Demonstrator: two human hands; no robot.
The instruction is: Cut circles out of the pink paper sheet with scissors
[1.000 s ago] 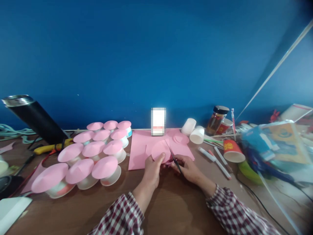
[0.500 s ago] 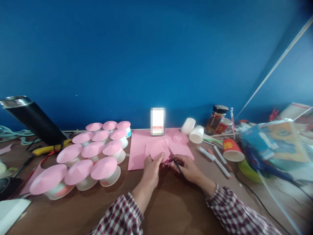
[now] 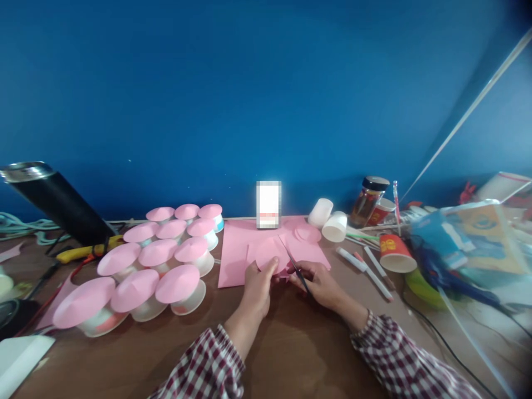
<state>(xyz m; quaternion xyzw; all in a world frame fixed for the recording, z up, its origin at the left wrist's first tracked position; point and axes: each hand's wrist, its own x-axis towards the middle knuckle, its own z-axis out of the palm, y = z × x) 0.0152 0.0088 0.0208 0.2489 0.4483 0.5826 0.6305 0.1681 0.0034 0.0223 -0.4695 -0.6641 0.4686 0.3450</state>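
Observation:
Between thumb and fingers, my left hand [image 3: 260, 285] grips a round pink paper piece [image 3: 268, 253]. My right hand [image 3: 318, 282] is closed around a thin dark tool [image 3: 299, 271] that looks like scissors; its tip rests against the right side of the round piece. Small pink scraps show between the hands. Beneath lies a large pink sheet [image 3: 233, 266], with pink paper discs [image 3: 307, 233] on its upper right. On the left, several paper cups [image 3: 193, 302] carry pink cones [image 3: 178, 284], set in rows.
Two white cups [image 3: 334, 226] lie behind my right hand. Markers [image 3: 376, 282], a jar [image 3: 369, 202], a red cup [image 3: 397, 255] and a plastic bag [image 3: 477, 238] are at the right. A black bottle [image 3: 58, 202] leans at the far left; a blue wall [image 3: 249, 100] stands behind.

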